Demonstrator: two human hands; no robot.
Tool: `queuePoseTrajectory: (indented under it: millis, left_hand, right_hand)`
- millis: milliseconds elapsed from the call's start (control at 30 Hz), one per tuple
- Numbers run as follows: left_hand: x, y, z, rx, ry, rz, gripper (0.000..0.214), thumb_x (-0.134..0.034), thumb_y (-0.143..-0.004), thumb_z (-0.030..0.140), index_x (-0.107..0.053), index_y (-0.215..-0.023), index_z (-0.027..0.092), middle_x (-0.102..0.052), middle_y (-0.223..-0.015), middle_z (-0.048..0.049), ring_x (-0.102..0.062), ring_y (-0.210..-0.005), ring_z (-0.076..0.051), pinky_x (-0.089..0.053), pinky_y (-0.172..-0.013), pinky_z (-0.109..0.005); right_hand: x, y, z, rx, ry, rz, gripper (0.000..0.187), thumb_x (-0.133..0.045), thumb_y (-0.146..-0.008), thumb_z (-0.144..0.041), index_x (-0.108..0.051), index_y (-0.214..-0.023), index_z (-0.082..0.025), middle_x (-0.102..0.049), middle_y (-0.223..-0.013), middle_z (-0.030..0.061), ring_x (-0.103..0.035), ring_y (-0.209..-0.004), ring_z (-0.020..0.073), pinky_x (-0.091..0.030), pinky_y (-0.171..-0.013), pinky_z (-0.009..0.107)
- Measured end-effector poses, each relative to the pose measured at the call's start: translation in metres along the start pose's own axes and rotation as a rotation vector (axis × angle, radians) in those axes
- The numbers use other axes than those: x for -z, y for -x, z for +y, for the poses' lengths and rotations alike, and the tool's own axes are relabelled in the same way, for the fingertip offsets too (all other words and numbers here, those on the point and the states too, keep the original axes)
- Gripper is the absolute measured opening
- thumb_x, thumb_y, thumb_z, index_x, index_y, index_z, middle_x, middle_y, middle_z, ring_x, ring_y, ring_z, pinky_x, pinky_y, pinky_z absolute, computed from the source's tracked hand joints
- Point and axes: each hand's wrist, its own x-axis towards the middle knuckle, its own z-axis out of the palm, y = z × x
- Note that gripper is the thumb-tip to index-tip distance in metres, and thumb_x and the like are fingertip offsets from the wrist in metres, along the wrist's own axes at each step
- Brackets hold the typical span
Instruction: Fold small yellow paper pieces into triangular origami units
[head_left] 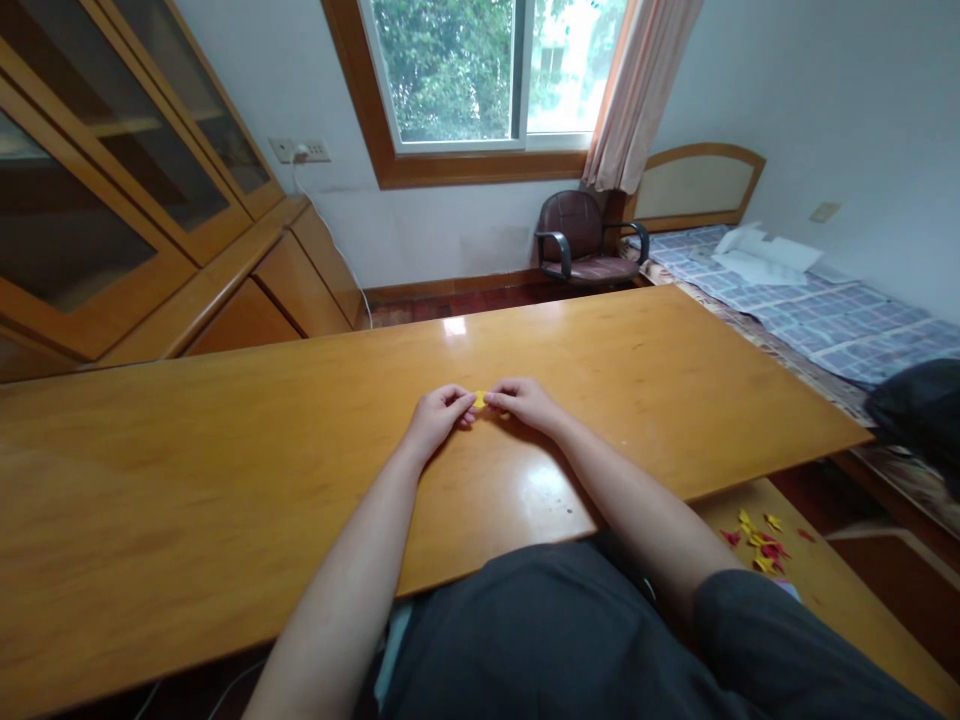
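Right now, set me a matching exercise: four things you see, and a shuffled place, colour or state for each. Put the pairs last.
Things
1. piece
2. curtain
3. chair
4. cabinet

Descriptions
A. dark brownish red
B. left of the window
C. held between left hand and right hand
D. pink

Pairs: 1-C, 2-D, 3-A, 4-B

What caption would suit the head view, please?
Left hand and right hand pinch a yellow piece over a wooden table.

Yellow paper [480, 399] shows over the orange-brown table [225, 480]. A maroon chair [571, 228] is beyond the table, a blue-checked sheet [832, 318] right of it.
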Motion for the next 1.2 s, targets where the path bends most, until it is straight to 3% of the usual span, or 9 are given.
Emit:
queuePoseTrajectory:
  millis: [400,600,733,933,1200]
  left_hand:
    - [0.0020,0.0011,0.0052,0.011,0.080,0.001,0.041,-0.076,-0.068,0.052,-0.066,-0.081,0.014,-0.069,-0.068,-0.0045,-0.064,-0.060,-0.015,-0.053,-0.061,-0.028]
    - [0.0035,-0.0023,0.0032,-0.046,0.073,0.052,0.043,-0.074,-0.069,0.055,-0.066,-0.082,0.015,-0.071,-0.077,-0.0052,-0.064,-0.066,-0.016,-0.051,-0.062,-0.027]
    - [0.0044,-0.0035,0.0021,-0.086,0.022,0.080,0.038,-0.073,-0.071,0.052,-0.068,-0.081,0.015,-0.067,-0.071,-0.0025,-0.059,-0.061,-0.014,-0.046,-0.056,-0.024]
    - [0.0007,-0.0006,0.0054,-0.055,0.011,0.026,0.035,-0.073,-0.071,0.049,-0.068,-0.081,0.016,-0.063,-0.064,0.0003,-0.055,-0.056,-0.012,-0.045,-0.054,-0.023]
    - [0.0018,-0.0013,0.0045,-0.086,0.037,0.033,0.039,-0.073,-0.072,0.051,-0.070,-0.087,0.015,-0.068,-0.081,-0.0037,-0.059,-0.065,-0.013,-0.047,-0.058,-0.023]
  right_hand:
    - [0.0016,-0.0017,0.0016,0.014,-0.076,0.082,0.039,-0.066,-0.075,-0.051,-0.070,-0.078,-0.012,-0.064,-0.066,0.0008,-0.052,-0.059,0.0105,-0.038,-0.054,0.022]
    - [-0.0010,0.0003,0.0027,0.040,0.042,0.003,0.038,-0.063,-0.079,-0.050,-0.072,-0.084,-0.012,-0.066,-0.069,0.0015,-0.054,-0.059,0.0110,-0.039,-0.054,0.021]
    - [-0.0040,0.0004,0.0023,0.089,0.163,-0.034,0.036,-0.061,-0.082,-0.047,-0.072,-0.084,-0.013,-0.068,-0.072,0.0024,-0.056,-0.061,0.0114,-0.040,-0.055,0.021]
    - [-0.0050,-0.0002,-0.0002,0.129,0.080,0.089,0.032,-0.065,-0.080,-0.043,-0.071,-0.090,-0.013,-0.070,-0.081,0.0047,-0.061,-0.071,0.0134,-0.046,-0.065,0.024]
    - [-0.0046,0.0008,0.0005,0.024,-0.084,0.075,0.032,-0.066,-0.077,-0.045,-0.067,-0.085,-0.013,-0.062,-0.067,-0.0001,-0.054,-0.057,0.0105,-0.043,-0.054,0.022]
